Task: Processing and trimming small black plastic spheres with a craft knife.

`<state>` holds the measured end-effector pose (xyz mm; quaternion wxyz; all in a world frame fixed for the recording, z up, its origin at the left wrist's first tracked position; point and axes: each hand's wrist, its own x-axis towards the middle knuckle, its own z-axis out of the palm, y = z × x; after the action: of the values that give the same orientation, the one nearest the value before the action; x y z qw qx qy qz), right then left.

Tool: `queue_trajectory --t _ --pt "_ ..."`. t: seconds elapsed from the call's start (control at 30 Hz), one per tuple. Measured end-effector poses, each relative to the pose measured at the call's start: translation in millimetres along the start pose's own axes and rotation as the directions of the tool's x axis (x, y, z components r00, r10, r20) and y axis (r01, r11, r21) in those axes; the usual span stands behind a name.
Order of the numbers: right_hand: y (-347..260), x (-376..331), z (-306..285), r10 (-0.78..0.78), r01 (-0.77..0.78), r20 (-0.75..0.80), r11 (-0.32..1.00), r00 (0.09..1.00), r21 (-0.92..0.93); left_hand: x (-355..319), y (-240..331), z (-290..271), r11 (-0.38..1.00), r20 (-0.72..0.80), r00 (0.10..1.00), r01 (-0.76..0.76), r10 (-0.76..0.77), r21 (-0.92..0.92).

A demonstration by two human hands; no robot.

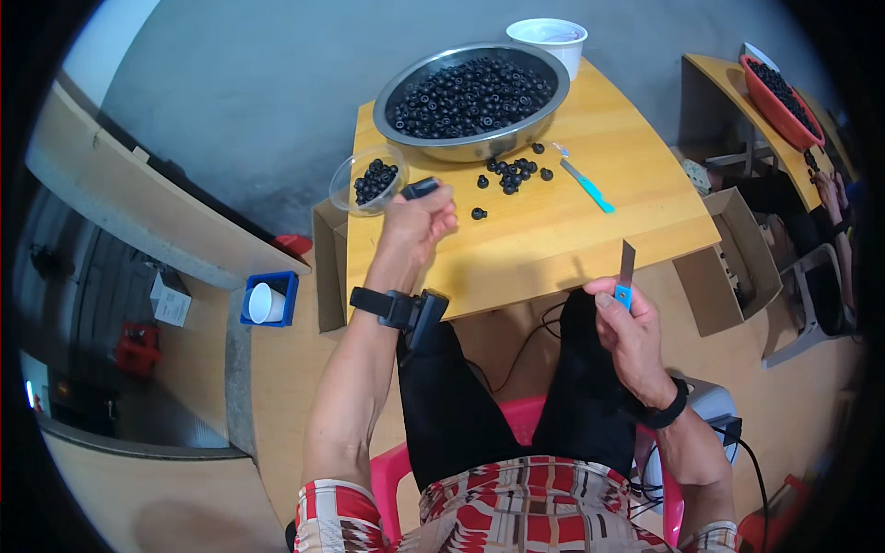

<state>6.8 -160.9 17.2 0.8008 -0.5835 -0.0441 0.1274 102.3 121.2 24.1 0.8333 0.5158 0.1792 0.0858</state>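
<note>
My left hand (419,219) is closed beside a clear plastic bowl (339,184) at the table's left edge. A dark piece (421,189) shows at its fingertips; whether it is a held part or a finger cover I cannot tell. Black rubber parts (376,181) lie in the bowl. My right hand (631,330) grips a utility knife (624,293) with a blue handle, its blade pointing up, just off the table's front edge. Several loose black parts (512,173) are scattered on the yellow table (627,138), one of them (479,214) apart and nearer to me.
A large metal basin (442,143) full of black parts stands at the back, with a white tub (573,57) behind. A second turquoise knife (590,189) lies on the table. Cardboard boxes (728,276) flank it. At far right a person's hands are near a red basin (779,115).
</note>
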Motion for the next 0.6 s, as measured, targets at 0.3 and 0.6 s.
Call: queue_trajectory --t 0.3,0.6 --pt "-9.7 0.4 0.1 0.009 -0.009 -0.013 0.999 1.0 -0.044 0.1 -35.1 24.0 0.177 0.216 0.97 -0.234 0.114 0.956" --pt "-1.3 2.1 -5.1 -0.033 0.029 -0.022 0.985 0.999 -0.171 -61.0 -34.7 51.7 0.974 0.365 0.904 0.224 -0.223 0.041"
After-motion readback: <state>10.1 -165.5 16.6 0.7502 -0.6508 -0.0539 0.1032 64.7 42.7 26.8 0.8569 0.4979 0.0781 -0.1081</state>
